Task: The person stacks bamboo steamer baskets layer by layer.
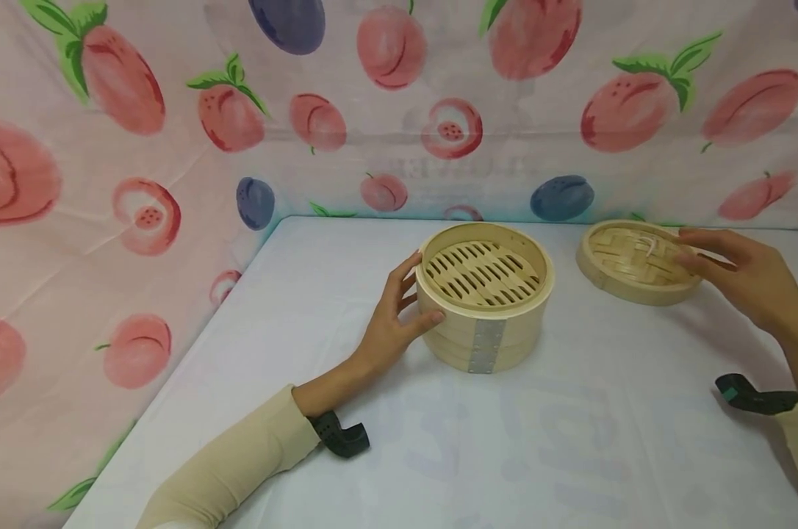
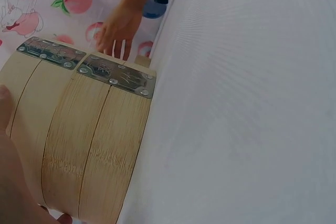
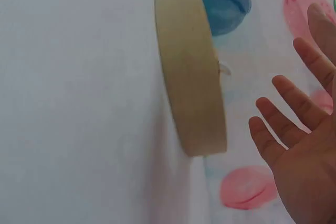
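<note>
The left grip [image 1: 392,312], a bare hand, is clasping the left side of a steamer [image 1: 485,312], which is standing upright on the white surface [image 1: 571,441], its slatted top showing. The right grip [image 1: 746,275] is hovering with fingers apart, beside the lid [image 1: 637,272]. The lid is lying woven side up, right of the steamer, near a fruit-print cloth [image 1: 511,147].

The steamer [image 1: 485,330], round and pale bamboo, stands upright and uncovered, slats showing inside its top, with riveted metal plates (two, one above the other) on its six-o'clock side. Apart from it, toward three o'clock, the lid [image 1: 627,268] sits woven face up, a small white loop near its middle.
</note>
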Demonstrator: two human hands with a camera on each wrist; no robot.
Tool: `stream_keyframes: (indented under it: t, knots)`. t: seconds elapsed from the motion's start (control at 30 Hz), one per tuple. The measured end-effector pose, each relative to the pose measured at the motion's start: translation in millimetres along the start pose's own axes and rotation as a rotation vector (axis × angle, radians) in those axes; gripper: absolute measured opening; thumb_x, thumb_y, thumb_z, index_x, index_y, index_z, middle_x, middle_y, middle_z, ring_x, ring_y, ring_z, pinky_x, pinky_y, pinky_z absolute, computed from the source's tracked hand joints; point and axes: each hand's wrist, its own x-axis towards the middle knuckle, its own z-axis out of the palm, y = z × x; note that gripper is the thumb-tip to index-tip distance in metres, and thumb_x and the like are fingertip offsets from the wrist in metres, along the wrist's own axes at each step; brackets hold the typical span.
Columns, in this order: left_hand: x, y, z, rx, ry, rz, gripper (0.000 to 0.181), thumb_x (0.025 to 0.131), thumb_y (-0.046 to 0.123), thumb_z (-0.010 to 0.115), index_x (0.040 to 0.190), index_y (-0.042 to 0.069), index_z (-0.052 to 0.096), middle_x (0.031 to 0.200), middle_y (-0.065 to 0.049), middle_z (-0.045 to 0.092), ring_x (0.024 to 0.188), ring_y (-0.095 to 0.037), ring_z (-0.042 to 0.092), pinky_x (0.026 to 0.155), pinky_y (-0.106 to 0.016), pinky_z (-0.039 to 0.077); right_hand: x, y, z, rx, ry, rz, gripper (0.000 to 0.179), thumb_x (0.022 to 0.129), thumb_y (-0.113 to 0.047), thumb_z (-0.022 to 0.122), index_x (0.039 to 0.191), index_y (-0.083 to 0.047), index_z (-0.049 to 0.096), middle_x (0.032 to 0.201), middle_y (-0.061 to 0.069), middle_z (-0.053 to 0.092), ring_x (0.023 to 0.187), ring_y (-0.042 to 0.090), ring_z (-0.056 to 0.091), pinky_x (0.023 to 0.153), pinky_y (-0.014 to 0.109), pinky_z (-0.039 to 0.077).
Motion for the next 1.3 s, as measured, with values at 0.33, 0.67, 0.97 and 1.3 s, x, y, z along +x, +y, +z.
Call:
stream_keyframes:
  t: [0.33, 0.67, 0.97, 1.3]
  knots:
    - [-0.8, 26.8, -1.9, -0.042, -0.021, 0.004, 0.092, 0.086, 0.049, 0.067, 0.151, 0.005, 0.019, 0.156, -0.012, 0.019, 0.138, -0.035, 0.026, 0.106, -0.053, 0.032, -1.5, 41, 4, -0.008, -0.031, 0.073, 0.057, 0.096, -0.041, 0.055, 0.134, 0.002, 0.046, 0.156, 0.019, 0.016, 0.144, 0.034, 0.006, 0.111, 0.052, 0.018]
    - [-1.7, 34.6, -2.3, -0.048, -0.027, -0.004, 0.092, 0.086, 0.048, 0.068, 0.15, 0.003, 0.019, 0.155, -0.015, 0.019, 0.138, -0.035, 0.028, 0.105, -0.053, 0.032, -3.2, 56, 9, -0.05, -0.109, 0.084, 0.061, 0.095, -0.044, 0.056, 0.131, 0.004, 0.045, 0.156, 0.025, -0.001, 0.14, 0.047, -0.001, 0.102, 0.066, 0.017]
    - [-1.6, 12.3, -1.6, -0.038, -0.023, 0.01, 0.091, 0.084, 0.051, 0.068, 0.152, 0.012, 0.02, 0.156, -0.004, 0.02, 0.138, -0.032, 0.028, 0.104, -0.052, 0.034, -4.8, 54, 16, -0.063, -0.101, 0.121, 0.071, 0.088, -0.056, 0.06, 0.126, 0.003, 0.05, 0.154, 0.029, -0.001, 0.138, 0.05, -0.001, 0.107, 0.065, 0.009]
    - [-1.0, 3.4, -1.0, -0.018, -0.017, 0.012, 0.089, 0.083, 0.054, 0.067, 0.152, 0.021, 0.02, 0.155, 0.006, 0.021, 0.137, -0.026, 0.03, 0.104, -0.05, 0.035, -4.1, 50, 20, -0.053, -0.09, 0.083, 0.067, 0.088, -0.05, 0.063, 0.121, 0.006, 0.048, 0.153, 0.031, 0.004, 0.138, 0.05, 0.0, 0.106, 0.065, 0.008]
